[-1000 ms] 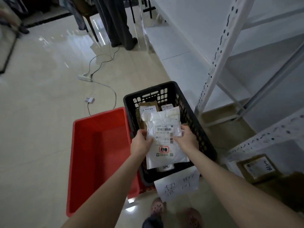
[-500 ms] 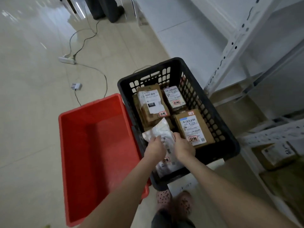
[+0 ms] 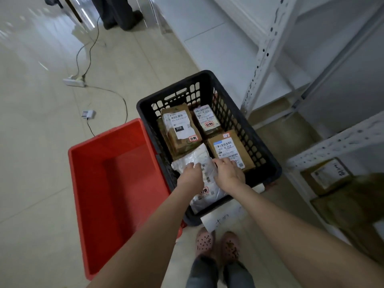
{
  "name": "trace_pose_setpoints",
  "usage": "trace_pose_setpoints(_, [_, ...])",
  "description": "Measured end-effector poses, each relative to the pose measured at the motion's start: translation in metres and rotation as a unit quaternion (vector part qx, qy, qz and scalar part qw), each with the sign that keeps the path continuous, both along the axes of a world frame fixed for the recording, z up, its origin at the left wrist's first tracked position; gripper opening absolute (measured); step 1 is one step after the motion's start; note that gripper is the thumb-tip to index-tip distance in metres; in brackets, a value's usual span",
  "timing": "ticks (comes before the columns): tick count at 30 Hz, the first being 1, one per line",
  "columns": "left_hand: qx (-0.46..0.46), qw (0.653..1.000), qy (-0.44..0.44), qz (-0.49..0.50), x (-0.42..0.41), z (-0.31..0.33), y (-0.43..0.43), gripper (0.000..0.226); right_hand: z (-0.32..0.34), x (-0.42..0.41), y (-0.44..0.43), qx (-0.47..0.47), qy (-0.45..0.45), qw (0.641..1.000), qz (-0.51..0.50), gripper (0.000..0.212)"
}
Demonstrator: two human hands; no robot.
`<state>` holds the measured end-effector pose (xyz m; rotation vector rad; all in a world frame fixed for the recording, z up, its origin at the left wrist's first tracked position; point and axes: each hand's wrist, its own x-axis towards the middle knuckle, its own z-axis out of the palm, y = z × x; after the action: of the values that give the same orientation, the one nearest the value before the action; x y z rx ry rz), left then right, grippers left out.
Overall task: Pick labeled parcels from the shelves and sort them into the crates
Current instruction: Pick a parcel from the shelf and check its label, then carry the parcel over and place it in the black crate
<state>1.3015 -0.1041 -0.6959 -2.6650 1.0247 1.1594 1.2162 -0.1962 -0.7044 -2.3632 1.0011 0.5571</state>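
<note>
A white labeled pouch parcel (image 3: 204,163) lies in the near left part of the black slatted crate (image 3: 268,163). My left hand (image 3: 190,176) and my right hand (image 3: 228,173) both rest on it, fingers curled on its top. Three brown boxed parcels with white labels fill the rest of the crate, among them one at the far left (image 3: 179,129) and one at the right (image 3: 229,150). The red crate (image 3: 87,183) stands to the left, touching the black one, with nothing inside.
White metal shelving (image 3: 264,55) rises on the right, with brown parcels (image 3: 328,175) on a low shelf. A power strip (image 3: 73,82) and cables lie on the tiled floor. A person's legs (image 3: 120,13) stand far back. A handwritten paper sign (image 3: 220,222) hangs on the black crate.
The white pouch went from being held upright above the black crate down into its near left corner. My view tilted down and closer.
</note>
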Motion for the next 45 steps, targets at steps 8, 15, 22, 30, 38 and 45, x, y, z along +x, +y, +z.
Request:
trace_pose_setpoints(8, [-0.028,0.987,-0.081,-0.135,-0.026,0.064,-0.02,0.066,0.066,-0.056,-0.01,-0.082,-0.028,0.994,-0.066,0.055])
trace_pose_setpoints(15, [-0.086,0.951,-0.098,-0.28,-0.082,0.114,-0.036,0.06,0.12,-0.135,0.02,-0.124,-0.028,0.97,-0.209,0.059])
trace_pose_setpoints(22, [-0.163,0.871,-0.12,-0.447,-0.184,0.16,-0.049,0.053,0.181,-0.252,0.043,-0.186,-0.018,0.922,-0.34,0.057])
trace_pose_setpoints(30, [-0.245,0.801,-0.096,-0.537,-0.333,0.213,-0.045,0.058,0.23,-0.394,0.086,-0.226,0.007,0.857,-0.463,0.056])
trace_pose_setpoints(38, [-0.288,0.744,-0.075,-0.599,-0.501,0.254,-0.014,0.06,0.261,-0.547,0.135,-0.263,0.015,0.814,-0.518,0.051])
trace_pose_setpoints(45, [-0.315,0.709,-0.061,-0.628,-0.635,0.275,0.019,0.067,0.282,-0.672,0.172,-0.281,0.001,0.794,-0.539,0.059])
